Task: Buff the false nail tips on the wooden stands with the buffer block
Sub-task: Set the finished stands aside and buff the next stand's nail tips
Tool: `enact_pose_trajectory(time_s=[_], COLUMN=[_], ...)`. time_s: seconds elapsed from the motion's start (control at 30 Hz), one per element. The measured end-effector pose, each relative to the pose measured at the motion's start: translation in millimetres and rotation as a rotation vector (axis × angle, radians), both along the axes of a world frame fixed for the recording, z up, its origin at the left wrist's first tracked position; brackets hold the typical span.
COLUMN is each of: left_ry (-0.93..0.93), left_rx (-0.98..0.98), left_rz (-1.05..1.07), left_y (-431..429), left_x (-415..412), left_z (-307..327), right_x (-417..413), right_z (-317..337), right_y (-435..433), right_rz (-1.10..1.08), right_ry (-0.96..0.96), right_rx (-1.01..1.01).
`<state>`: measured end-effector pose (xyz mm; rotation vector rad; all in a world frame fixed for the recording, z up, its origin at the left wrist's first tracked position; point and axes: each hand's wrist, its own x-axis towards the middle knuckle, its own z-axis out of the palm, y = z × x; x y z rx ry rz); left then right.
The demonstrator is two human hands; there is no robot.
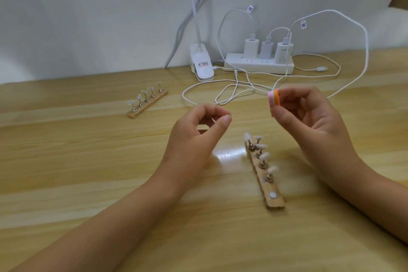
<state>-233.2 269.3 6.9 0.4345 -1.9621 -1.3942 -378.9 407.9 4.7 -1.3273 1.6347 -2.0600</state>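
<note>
The buffer block (274, 100), striped pink, white and orange, sits pinched in the grip of the right hand (313, 121), thumb against curled fingertips, held up off the desk (88, 161) beyond the far end of the near wooden stand (265, 181). That stand lies between the two forearms. Four pegs on it carry false nail tips (264, 156), and a bare round metal disc (273, 195) shows at its near end.

The left hand (194, 134) is just left of the stand, fingers curled, thumb meeting forefinger. I cannot tell whether its grip holds anything.

A second stand (147, 104) with five tips lies well apart, far left.

At the wall, the clip lamp (202, 66) bears a sticker with red print too small to read. The faint lettering on the rightmost charger (284, 52) in the power strip (259, 65) is illegible. The cable tags (250, 9) show only square codes.
</note>
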Motion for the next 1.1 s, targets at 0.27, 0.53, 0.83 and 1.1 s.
enact_pose_trajectory(time_s=[0.27, 0.53, 0.83, 1.1], left_ry=[-0.395, -0.366, -0.125, -0.094], left_rx=[-0.390, -0.370, 0.069, 0.037], left_rz=[-0.082, -0.108, -0.130, -0.184], left_y=[-7.7, 4.6, 5.1, 4.3], left_x=[-6.5, -18.9, -11.4, -8.5], left_z=[-14.7, -12.4, -11.8, -9.5], right_x=[-8.0, -5.6, -2.2, 7.4], right_z=[-0.3, -3.8, -2.6, -6.4], right_y=[-1.4, -5.2, -3.1, -0.7], right_rz=[-0.078, -0.015, -0.023, -0.011], right_ry=[-0.166, -0.175, -0.074, 0.448], right_rx=[0.048, 0.092, 0.146, 0.176])
